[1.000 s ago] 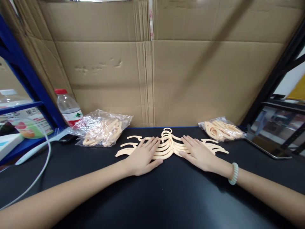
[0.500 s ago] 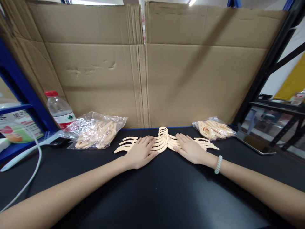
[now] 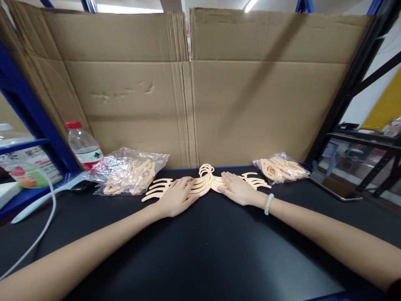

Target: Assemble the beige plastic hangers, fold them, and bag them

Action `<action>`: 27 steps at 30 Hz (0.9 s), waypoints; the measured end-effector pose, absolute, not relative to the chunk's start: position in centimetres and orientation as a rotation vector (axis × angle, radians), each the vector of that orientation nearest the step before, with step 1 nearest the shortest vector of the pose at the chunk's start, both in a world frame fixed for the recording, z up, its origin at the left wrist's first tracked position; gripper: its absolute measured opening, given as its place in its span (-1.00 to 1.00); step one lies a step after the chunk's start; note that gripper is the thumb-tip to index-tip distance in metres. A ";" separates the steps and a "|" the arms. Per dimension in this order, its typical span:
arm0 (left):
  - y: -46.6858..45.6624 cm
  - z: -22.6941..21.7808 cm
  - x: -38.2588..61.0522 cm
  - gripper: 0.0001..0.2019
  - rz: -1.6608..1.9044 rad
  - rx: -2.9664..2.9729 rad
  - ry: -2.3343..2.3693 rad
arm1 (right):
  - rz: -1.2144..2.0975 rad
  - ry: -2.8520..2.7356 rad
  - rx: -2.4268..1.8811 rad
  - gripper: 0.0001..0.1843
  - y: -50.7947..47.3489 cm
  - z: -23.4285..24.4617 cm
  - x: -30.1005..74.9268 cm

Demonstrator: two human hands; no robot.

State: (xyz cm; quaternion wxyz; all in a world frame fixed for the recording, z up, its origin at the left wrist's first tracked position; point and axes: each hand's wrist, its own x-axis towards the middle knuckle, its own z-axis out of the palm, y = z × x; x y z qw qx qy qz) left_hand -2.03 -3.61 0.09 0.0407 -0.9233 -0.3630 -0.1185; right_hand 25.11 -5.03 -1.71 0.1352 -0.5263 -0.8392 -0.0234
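Note:
Several cream-coloured clothes hangers (image 3: 205, 184) lie overlapped on the black tabletop, their hooks pointing toward the cardboard wall. Flat across their left arms rests my left hand (image 3: 177, 195), its fingers stretched out. My right hand (image 3: 239, 188), with a pale coiled band at the wrist, lies likewise over the right arms, fingers extended. Both palms cover part of the hangers, so the middle of each arm is hidden. The hanger tips show fanned out beyond each hand.
Clear plastic bags of similar cream pieces lie at the left (image 3: 131, 173) and right (image 3: 282, 168). A red-capped bottle (image 3: 84, 144), a pale-handled brush-like tool (image 3: 46, 200) and a white cable (image 3: 46, 228) are at left. A phone-like slab (image 3: 336, 187) lies right. Cardboard (image 3: 250, 104) stands behind.
The hangers and both hands have shifted to the left and slightly away from me. Both hands stay flat on the hangers.

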 end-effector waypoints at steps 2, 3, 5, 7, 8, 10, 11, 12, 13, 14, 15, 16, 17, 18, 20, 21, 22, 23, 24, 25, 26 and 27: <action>-3.4 0.0 -2.1 -0.45 -0.376 -2.824 -1.113 | -0.068 -2.431 -1.504 -0.10 -4.6 -1.7 25.2; -3.4 0.0 -2.0 -0.46 -0.383 -2.825 -1.110 | -0.068 -2.429 -1.498 -0.10 -4.5 -1.7 25.3; -3.4 0.0 -2.0 -0.47 -0.396 -2.830 -1.096 | -0.069 -2.424 -1.495 -0.10 -4.5 -1.8 25.5; -3.6 0.1 -1.8 -0.47 -0.404 -2.840 -1.073 | -0.071 -2.421 -1.503 -0.10 -4.7 -1.8 25.7; -3.7 0.1 -1.7 -0.47 -0.406 -2.846 -1.062 | -0.073 -2.421 -1.508 -0.09 -4.9 -1.8 25.9; -3.8 0.1 -1.3 -0.47 -0.409 -2.855 -1.040 | -0.081 -2.420 -1.525 -0.09 -5.1 -1.9 26.3; -3.9 0.1 -1.0 -0.47 -0.410 -2.860 -1.030 | -0.088 -2.418 -1.537 -0.10 -5.3 -1.9 26.5; -3.9 0.0 -0.8 -0.47 -0.412 -2.865 -1.021 | -0.095 -2.416 -1.550 -0.11 -5.4 -2.0 26.7; -4.0 0.0 -0.6 -0.48 -0.414 -2.870 -1.012 | -0.102 -2.415 -1.562 -0.12 -5.6 -2.0 26.9; -4.0 0.0 -0.4 -0.48 -0.416 -2.874 -1.004 | -0.109 -2.415 -1.573 -0.12 -5.7 -2.0 27.1; -4.0 -0.1 -0.3 -0.49 -0.418 -2.878 -0.998 | -0.114 -2.418 -1.583 -0.12 -5.8 -2.0 27.3; -4.1 -0.1 -0.2 -0.49 -0.420 -2.882 -0.995 | -0.119 -2.423 -1.590 -0.11 -5.9 -2.0 27.4; -4.1 -0.1 -0.1 -0.49 -0.422 -2.885 -0.992 | -0.122 -2.427 -1.597 -0.09 -6.0 -2.0 27.4; -4.1 -0.1 -0.1 -0.49 -0.422 -2.887 -0.989 | -0.124 -2.431 -1.605 -0.08 -6.1 -2.0 27.5; -4.2 0.0 -0.2 -0.49 -0.419 -2.888 -0.989 | -0.126 -2.434 -1.619 -0.07 -6.1 -2.0 27.5; -4.3 0.1 -0.3 -0.49 -0.415 -2.887 -0.990 | -0.126 -2.434 -1.626 -0.07 -6.1 -2.0 27.5; -4.5 0.1 -0.4 -0.50 -0.410 -2.886 -0.993 | -0.127 -2.433 -1.632 -0.06 -6.1 -2.1 27.5; -4.7 0.1 -0.6 -0.51 -0.404 -2.886 -0.996 | -0.127 -2.431 -1.636 -0.06 -6.1 -2.1 27.5; -5.0 0.2 -0.7 -0.51 -0.395 -2.885 -1.000 | -0.128 -2.430 -1.639 -0.06 -6.1 -2.1 27.5; -5.4 0.2 -0.9 -0.52 -0.387 -2.886 -1.006 | -0.131 -2.428 -1.641 -0.07 -6.1 -2.2 27.5; -5.8 0.2 -1.1 -0.51 -0.384 -2.887 -1.014 | -0.135 -2.427 -1.640 -0.07 -6.1 -2.2 27.6; -6.2 0.1 -1.3 -0.51 -0.388 -2.890 -1.023 | -0.139 -2.424 -1.638 -0.08 -6.1 -2.3 27.6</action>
